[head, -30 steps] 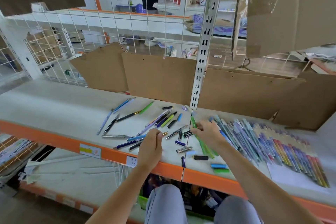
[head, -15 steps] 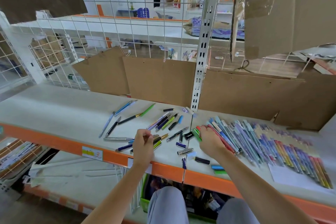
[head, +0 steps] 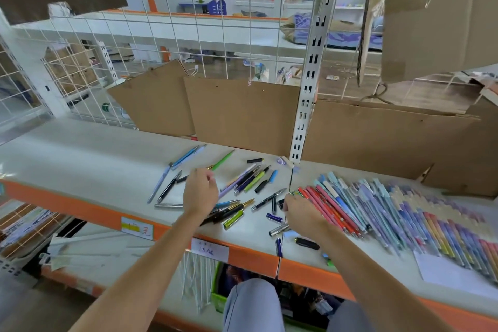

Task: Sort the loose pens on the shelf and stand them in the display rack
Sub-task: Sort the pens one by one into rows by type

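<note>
a white wire grid (head: 172, 43) backs the shelving, and through it shows a bright room with more white shelves edged in orange, boxes, bottles and a purple patterned cloth. a perforated white upright (head: 310, 83) rises from the back of the shelf, and brown cardboard sheets (head: 242, 113) lean along that back edge, with a large cardboard box (head: 442, 13) hanging in at upper right. the shelf (head: 80, 159) itself is a pale, slightly glossy board with an orange front lip carrying two paper price labels (head: 209, 250); a seam splits it near the middle. below it lies another shelf level with wire racks and a green bin.

right of the seam a sorted row of pens (head: 404, 215) lies side by side, red ones nearest the seam, then pale blue, purple and multicoloured, partly over a white sheet of paper (head: 452, 275). left of the seam the loose pens (head: 248, 180) are scattered at all angles, with a few loose caps near the front lip.

the right hand (head: 301, 213) rests at the left end of the sorted row, fingers curled down onto the red pens; whether they pinch one cannot be told. the left hand (head: 200, 191) hovers over the loose pens, fingers curled at a green pen (head: 222, 160), the grip hidden behind the hand.
</note>
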